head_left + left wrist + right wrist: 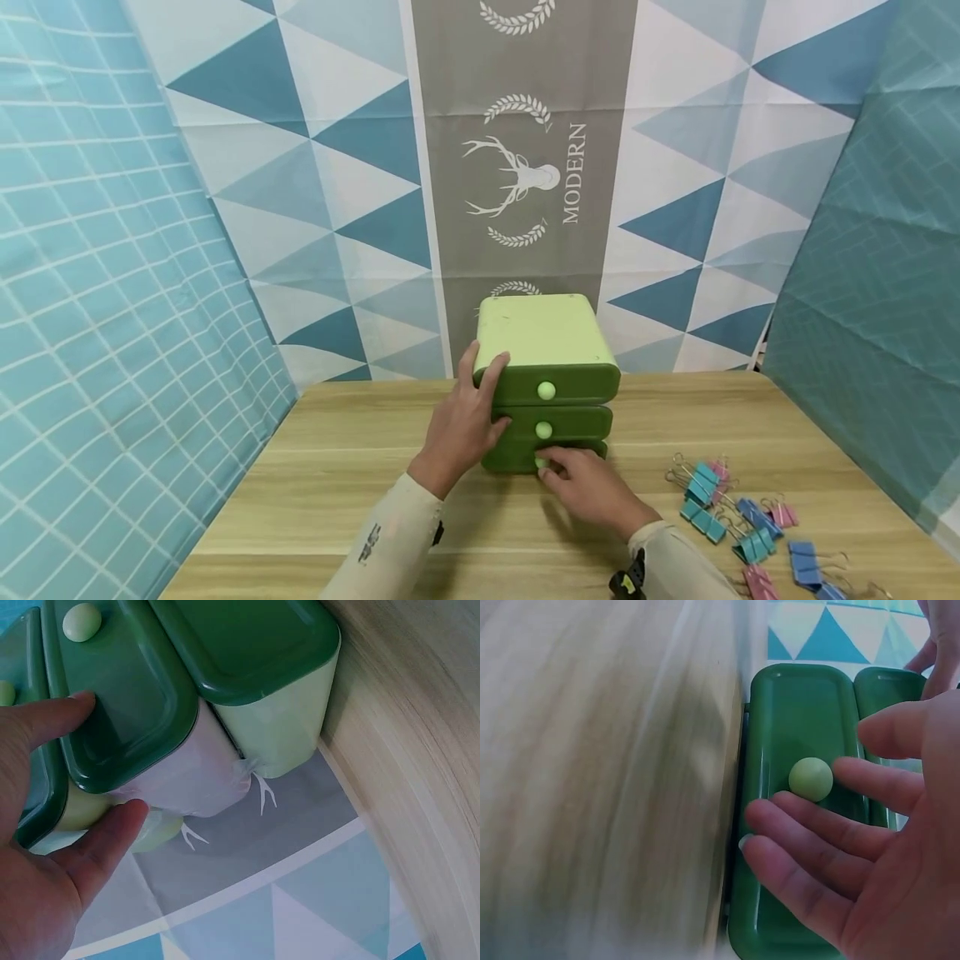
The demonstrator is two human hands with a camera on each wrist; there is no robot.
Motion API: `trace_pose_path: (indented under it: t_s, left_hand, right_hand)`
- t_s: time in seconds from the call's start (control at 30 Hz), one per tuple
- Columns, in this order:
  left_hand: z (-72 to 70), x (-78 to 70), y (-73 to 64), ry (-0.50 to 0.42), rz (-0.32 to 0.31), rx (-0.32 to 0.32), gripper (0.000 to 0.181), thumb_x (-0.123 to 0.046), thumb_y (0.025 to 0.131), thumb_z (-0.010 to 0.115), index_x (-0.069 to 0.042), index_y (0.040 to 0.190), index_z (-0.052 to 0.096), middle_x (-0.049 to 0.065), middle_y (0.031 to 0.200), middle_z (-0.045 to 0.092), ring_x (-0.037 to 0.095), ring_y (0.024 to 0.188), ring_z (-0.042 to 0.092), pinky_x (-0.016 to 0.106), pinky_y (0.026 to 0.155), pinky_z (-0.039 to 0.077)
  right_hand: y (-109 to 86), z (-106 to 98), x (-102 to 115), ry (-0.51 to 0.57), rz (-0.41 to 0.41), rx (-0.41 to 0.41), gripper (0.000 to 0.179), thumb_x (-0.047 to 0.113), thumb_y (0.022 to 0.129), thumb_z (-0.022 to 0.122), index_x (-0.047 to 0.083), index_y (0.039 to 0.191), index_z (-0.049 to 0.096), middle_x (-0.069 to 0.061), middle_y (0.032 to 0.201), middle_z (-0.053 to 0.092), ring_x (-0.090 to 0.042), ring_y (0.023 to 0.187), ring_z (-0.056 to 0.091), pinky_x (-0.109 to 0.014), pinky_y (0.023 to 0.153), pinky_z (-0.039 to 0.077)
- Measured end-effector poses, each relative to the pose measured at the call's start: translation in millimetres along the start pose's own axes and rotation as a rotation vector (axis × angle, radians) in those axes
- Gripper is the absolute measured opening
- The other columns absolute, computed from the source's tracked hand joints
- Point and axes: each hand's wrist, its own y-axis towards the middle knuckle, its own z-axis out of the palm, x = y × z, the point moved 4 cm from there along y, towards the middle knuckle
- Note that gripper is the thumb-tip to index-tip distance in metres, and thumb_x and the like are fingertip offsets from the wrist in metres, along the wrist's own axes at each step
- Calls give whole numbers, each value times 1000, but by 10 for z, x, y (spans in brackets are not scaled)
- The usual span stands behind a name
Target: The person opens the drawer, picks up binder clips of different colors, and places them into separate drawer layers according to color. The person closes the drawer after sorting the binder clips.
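Note:
A small three-tier drawer box (543,329) with a pale green top, dark green drawer fronts and round light green knobs stands on the wooden table. My left hand (463,421) steadies its left side, fingers spread over the upper edge. In the left wrist view the thumb touches the middle drawer front (127,690), with another finger beside the box wall. My right hand (592,483) is at the bottom drawer. Its fingertips lie around the knob (810,778) in the right wrist view, the index fingertip right at it and the thumb apart from it.
Several binder clips (753,546) in teal, blue and pink lie scattered on the table (360,467) at the right. Patterned cloth (360,167) hangs close behind the box. More cloth lines the left and right sides of the table.

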Motion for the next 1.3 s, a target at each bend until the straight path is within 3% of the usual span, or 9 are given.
trace_pose_path:
  t_s: [0.17, 0.33, 0.73, 1.3]
  left_hand:
    - [-1, -17, 7, -13, 8, -10, 101, -27, 74, 91, -22, 153, 28, 25, 159, 21, 19, 54, 53, 28, 43, 44]
    - [5, -24, 8, -17, 7, -22, 99, -27, 75, 91, -21, 152, 30, 26, 158, 23, 15, 47, 46, 28, 43, 43]
    - [-6, -57, -4, -16, 20, -28, 98, -24, 75, 91, -19, 152, 31, 28, 157, 24, 13, 46, 44, 28, 44, 44]
    - [0, -54, -10, -13, 7, -27, 97, -24, 75, 91, -18, 153, 32, 26, 158, 24, 11, 46, 41, 27, 45, 44]
  right_hand:
    - [29, 19, 8, -64, -37, -15, 30, 20, 102, 58, 8, 127, 69, 12, 90, 65, -1, 73, 56, -30, 68, 49]
    - [68, 27, 2, -119, -53, -33, 26, 18, 100, 59, 11, 122, 71, 12, 91, 66, 0, 70, 55, -29, 67, 49]
    - [85, 83, -24, -86, 1, 14, 26, 21, 102, 58, 14, 123, 71, 16, 75, 59, -3, 58, 52, -29, 60, 44]
    - [34, 99, -5, -108, 7, 5, 29, 22, 101, 59, 15, 128, 68, 16, 72, 57, -3, 54, 51, -28, 56, 43]
